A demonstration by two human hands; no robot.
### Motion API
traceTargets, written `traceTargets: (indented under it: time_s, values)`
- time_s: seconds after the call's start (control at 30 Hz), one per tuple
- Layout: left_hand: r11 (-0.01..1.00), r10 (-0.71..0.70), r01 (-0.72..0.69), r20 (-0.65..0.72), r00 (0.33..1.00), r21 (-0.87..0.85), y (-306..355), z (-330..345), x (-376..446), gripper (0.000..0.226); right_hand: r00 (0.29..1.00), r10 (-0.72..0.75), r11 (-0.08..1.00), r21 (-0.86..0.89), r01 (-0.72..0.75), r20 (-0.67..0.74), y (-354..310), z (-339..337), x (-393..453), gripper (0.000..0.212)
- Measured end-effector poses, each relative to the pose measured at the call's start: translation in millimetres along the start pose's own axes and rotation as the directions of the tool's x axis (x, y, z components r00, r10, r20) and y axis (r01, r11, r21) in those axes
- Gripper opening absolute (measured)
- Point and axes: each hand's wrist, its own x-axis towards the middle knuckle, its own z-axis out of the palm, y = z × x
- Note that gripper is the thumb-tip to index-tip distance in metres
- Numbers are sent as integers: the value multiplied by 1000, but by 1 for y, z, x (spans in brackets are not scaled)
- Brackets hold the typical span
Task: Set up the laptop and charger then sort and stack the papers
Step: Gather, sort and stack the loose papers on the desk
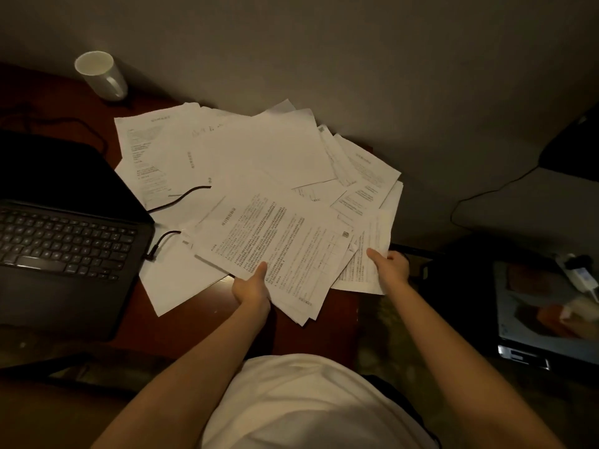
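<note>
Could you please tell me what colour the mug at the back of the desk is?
The mug is white, seen in the head view.

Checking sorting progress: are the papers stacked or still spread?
Spread. The papers fan loosely across the desk, overlapping at odd angles; each hand grips only a few sheets.

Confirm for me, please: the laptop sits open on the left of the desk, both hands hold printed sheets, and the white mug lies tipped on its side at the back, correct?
Not quite. The head view shows the white mug standing upright at the back, not tipped over. The rest holds: the laptop sits open on the left, and the left hand and right hand each hold printed sheets.
</note>
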Motion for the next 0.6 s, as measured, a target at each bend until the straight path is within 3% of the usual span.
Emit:
traceTargets:
  time_s: [0.17, 0.37, 0.6]
  values:
    - [999, -11, 13, -27, 1000, 52, -3, -4, 9, 41, 983, -163, 973, -181, 145, -88, -26, -9, -8, 26]
    - [997, 7, -5, -27, 1000, 75, -5, -6, 10, 42, 912, -309, 942, -220, 254, -270, -58, -31, -18, 28]
    - [997, 39, -38, -14, 999, 68, -7, -6, 11, 44, 766, -511, 859, -260, 441, -391, -96, -66, -44, 19]
